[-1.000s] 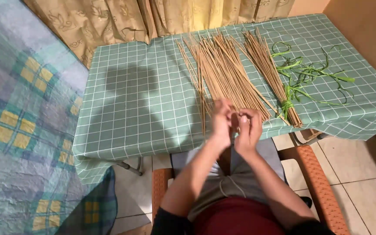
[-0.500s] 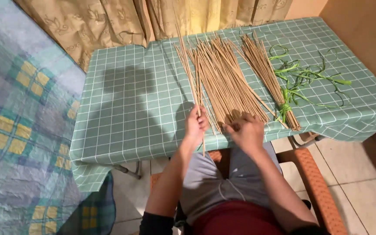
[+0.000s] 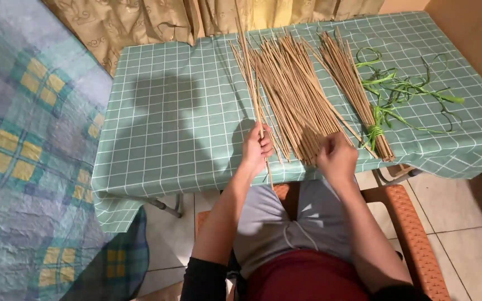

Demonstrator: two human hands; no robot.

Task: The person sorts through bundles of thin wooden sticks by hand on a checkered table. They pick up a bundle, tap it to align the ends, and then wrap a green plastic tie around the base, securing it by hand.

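My left hand grips a few long thin brown sticks that reach up and away across the table. My right hand rests with curled fingers at the near end of a wide loose pile of the same sticks; what it holds is hidden. To the right lies a tighter bundle of sticks, tied near its lower end with a green strip. All of this lies on a table with a green checked cloth.
Loose green leaf strips lie scattered right of the bundle. Beige curtains hang behind the table. A blue and yellow checked cover fills the left. I sit on an orange woven chair over a tiled floor.
My hands were together below the table edge a second ago. They have parted: the left hand has lifted a few sticks to the left, the right hand has moved to the pile's near end.
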